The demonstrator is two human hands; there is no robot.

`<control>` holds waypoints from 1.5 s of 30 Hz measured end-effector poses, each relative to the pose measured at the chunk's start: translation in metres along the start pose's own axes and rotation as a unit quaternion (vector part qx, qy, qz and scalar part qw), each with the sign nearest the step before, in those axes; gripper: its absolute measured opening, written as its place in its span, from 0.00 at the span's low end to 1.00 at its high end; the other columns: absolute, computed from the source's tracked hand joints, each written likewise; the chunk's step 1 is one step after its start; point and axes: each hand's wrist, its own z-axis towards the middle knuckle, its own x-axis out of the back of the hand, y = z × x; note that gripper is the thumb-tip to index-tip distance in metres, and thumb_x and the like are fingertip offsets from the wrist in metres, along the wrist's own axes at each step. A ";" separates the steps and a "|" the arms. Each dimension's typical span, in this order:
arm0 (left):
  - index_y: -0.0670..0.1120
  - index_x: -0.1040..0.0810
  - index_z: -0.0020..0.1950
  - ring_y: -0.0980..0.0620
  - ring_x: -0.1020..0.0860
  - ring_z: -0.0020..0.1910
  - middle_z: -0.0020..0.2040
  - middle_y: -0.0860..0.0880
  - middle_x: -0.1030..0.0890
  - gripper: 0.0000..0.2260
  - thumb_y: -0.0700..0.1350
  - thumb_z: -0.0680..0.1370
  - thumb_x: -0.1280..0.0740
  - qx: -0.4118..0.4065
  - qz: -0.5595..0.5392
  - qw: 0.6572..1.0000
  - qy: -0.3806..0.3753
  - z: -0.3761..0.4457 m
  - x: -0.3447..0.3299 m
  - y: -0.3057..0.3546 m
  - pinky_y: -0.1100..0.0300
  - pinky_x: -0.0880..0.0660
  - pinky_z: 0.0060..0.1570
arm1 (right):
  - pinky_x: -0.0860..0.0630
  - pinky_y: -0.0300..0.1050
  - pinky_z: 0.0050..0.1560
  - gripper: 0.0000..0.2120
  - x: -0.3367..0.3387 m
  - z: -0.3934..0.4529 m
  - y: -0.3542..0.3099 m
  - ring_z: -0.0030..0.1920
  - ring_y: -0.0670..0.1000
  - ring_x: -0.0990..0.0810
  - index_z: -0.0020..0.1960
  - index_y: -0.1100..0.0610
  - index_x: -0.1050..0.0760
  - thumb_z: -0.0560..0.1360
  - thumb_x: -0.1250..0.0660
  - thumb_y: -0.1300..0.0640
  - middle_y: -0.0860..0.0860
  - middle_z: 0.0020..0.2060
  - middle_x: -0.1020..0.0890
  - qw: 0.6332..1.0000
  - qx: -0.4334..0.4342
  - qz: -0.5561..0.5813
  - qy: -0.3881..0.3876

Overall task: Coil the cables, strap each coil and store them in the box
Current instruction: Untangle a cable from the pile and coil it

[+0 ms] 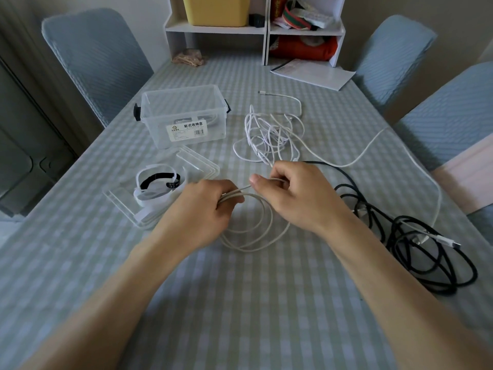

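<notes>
Right now we have both hands over the middle of the bench (pixel 240 303), which wears a pale green and white checked cloth. Our left hand (pixel 208 209) is curled round a bundle of loops of the white cable (pixel 256 231), gripping them at the top of the coil while the rest of the loops hang down and lie on the cloth just below our hands. Our right hand (pixel 296 193) is curled too, thumb and fingers pinching a strand of that same cable just beside the left hand's grip. From our right hand the cable runs away into a loose white tangle (pixel 272 134) farther back on the bench, and a long white strand sweeps out from there toward the right edge.

To the right lies a black cable (pixel 416 252), uncoiled in big untidy loops, with a white connector end (pixel 450 243) lying across it.

The clear plastic box (pixel 184 116) stands open at the back left, with black latches at its ends and a printed label on its front wall; something coiled shows dimly through the wall, though we cannot tell what. Its clear lid (pixel 197 164) lies flat on the bench just in front of it. On the lid sit the straps (pixel 157 185), white and black, bent into loose rings.

Behind the box stands a white shelf unit (pixel 218 29) holding a yellow bin (pixel 216 10), and grey-blue chairs (pixel 96 57) stand around the bench.
</notes>
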 end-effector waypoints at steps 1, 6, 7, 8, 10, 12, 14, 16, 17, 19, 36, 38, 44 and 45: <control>0.53 0.16 0.47 0.66 0.25 0.31 0.27 0.68 0.25 0.09 0.42 0.79 0.35 0.002 0.000 1.000 0.003 0.000 -0.001 0.000 0.72 0.33 0.31 | 0.36 0.36 0.29 0.24 0.000 0.000 0.000 0.26 0.46 0.32 0.31 0.55 0.36 0.76 0.33 0.42 0.44 0.22 0.33 1.000 -0.011 0.004 0.004; 0.55 0.18 0.43 0.58 0.24 0.29 0.27 0.62 0.23 0.10 0.43 0.80 0.35 0.029 -0.012 0.999 0.012 0.002 0.000 -0.007 0.69 0.33 0.29 | 0.35 0.35 0.30 0.23 0.004 0.003 0.011 0.26 0.44 0.33 0.33 0.57 0.35 0.78 0.35 0.43 0.43 0.22 0.32 0.998 -0.047 0.031 0.024; 0.55 0.18 0.43 0.56 0.24 0.29 0.27 0.60 0.23 0.10 0.43 0.80 0.35 0.030 -0.017 0.999 0.005 0.002 0.000 -0.007 0.68 0.33 0.29 | 0.35 0.35 0.30 0.23 0.003 0.003 0.014 0.27 0.44 0.33 0.34 0.58 0.34 0.79 0.35 0.42 0.44 0.24 0.32 0.998 -0.044 0.025 0.025; 0.55 0.18 0.43 0.55 0.24 0.29 0.27 0.56 0.23 0.11 0.43 0.80 0.36 0.031 -0.020 0.999 -0.001 0.002 0.000 -0.006 0.67 0.32 0.29 | 0.34 0.35 0.31 0.23 0.001 0.003 0.016 0.28 0.45 0.32 0.35 0.59 0.32 0.79 0.36 0.42 0.45 0.25 0.31 0.999 -0.039 0.015 0.027; 0.54 0.18 0.44 0.54 0.24 0.30 0.28 0.53 0.23 0.11 0.43 0.81 0.37 0.032 -0.027 0.999 -0.007 0.002 -0.001 -0.004 0.66 0.31 0.30 | 0.33 0.35 0.33 0.20 -0.002 0.003 0.018 0.30 0.45 0.29 0.38 0.59 0.29 0.79 0.36 0.43 0.46 0.27 0.28 0.999 -0.022 -0.009 0.032; 0.54 0.18 0.44 0.54 0.23 0.30 0.28 0.53 0.22 0.11 0.44 0.81 0.37 0.040 -0.034 0.999 -0.002 0.002 -0.002 -0.004 0.64 0.30 0.31 | 0.31 0.35 0.35 0.15 -0.004 0.002 0.019 0.33 0.44 0.25 0.40 0.55 0.27 0.79 0.36 0.45 0.46 0.30 0.24 0.999 -0.005 -0.030 0.021; 0.54 0.18 0.42 0.54 0.25 0.26 0.26 0.53 0.24 0.11 0.44 0.81 0.36 0.061 -0.059 0.996 0.013 0.003 -0.002 -0.005 0.63 0.32 0.28 | 0.26 0.41 0.41 0.12 -0.006 0.000 0.019 0.39 0.43 0.23 0.44 0.53 0.24 0.79 0.36 0.46 0.45 0.36 0.21 0.999 0.016 -0.044 0.005; 0.53 0.18 0.41 0.52 0.26 0.25 0.25 0.50 0.25 0.11 0.43 0.80 0.36 0.086 -0.082 0.992 0.037 0.004 -0.002 -0.006 0.63 0.32 0.27 | 0.25 0.44 0.49 0.10 -0.011 -0.001 0.020 0.47 0.45 0.23 0.52 0.53 0.23 0.80 0.37 0.47 0.46 0.46 0.21 0.998 0.042 -0.051 0.011; 0.52 0.18 0.41 0.50 0.25 0.26 0.27 0.47 0.24 0.12 0.42 0.80 0.37 0.099 -0.093 0.989 0.051 0.004 -0.001 -0.005 0.61 0.31 0.28 | 0.25 0.44 0.51 0.11 -0.013 -0.001 0.020 0.51 0.46 0.24 0.56 0.54 0.23 0.80 0.37 0.48 0.47 0.50 0.22 0.996 0.052 -0.062 0.028; 0.51 0.18 0.41 0.50 0.25 0.26 0.27 0.45 0.24 0.12 0.42 0.80 0.38 0.131 -0.131 0.979 0.081 0.005 0.000 -0.002 0.59 0.30 0.27 | 0.27 0.43 0.46 0.09 -0.010 -0.002 0.015 0.47 0.48 0.24 0.51 0.56 0.23 0.79 0.36 0.51 0.48 0.47 0.23 0.987 0.080 -0.087 0.105; 0.46 0.19 0.43 0.57 0.23 0.25 0.27 0.49 0.22 0.10 0.41 0.81 0.38 0.103 -0.164 0.977 0.087 -0.003 -0.004 0.014 0.70 0.31 0.26 | 0.36 0.46 0.39 0.14 -0.026 -0.017 -0.016 0.43 0.56 0.25 0.40 0.55 0.37 0.79 0.41 0.48 0.48 0.39 0.29 0.980 -0.020 -0.195 0.032; 0.45 0.19 0.44 0.57 0.23 0.25 0.28 0.47 0.21 0.10 0.40 0.82 0.39 0.078 -0.151 0.983 0.069 -0.005 -0.003 0.016 0.70 0.31 0.25 | 0.36 0.46 0.40 0.13 -0.024 -0.014 -0.010 0.49 0.56 0.26 0.45 0.56 0.35 0.79 0.41 0.46 0.51 0.46 0.31 0.968 0.015 -0.247 0.043; 0.45 0.21 0.43 0.59 0.23 0.25 0.27 0.51 0.22 0.11 0.40 0.82 0.40 0.060 -0.155 0.986 0.015 -0.009 -0.004 0.022 0.70 0.32 0.26 | 0.27 0.54 0.44 0.19 -0.041 -0.010 0.008 0.49 0.62 0.24 0.49 0.61 0.27 0.74 0.46 0.46 0.59 0.51 0.24 0.952 0.043 -0.296 0.071; 0.45 0.21 0.43 0.57 0.22 0.26 0.29 0.49 0.21 0.11 0.40 0.82 0.40 0.060 -0.152 0.987 0.007 -0.008 -0.004 0.022 0.67 0.30 0.27 | 0.27 0.55 0.47 0.18 -0.043 -0.009 0.008 0.50 0.62 0.23 0.49 0.62 0.26 0.74 0.47 0.50 0.58 0.51 0.23 0.954 0.055 -0.288 0.069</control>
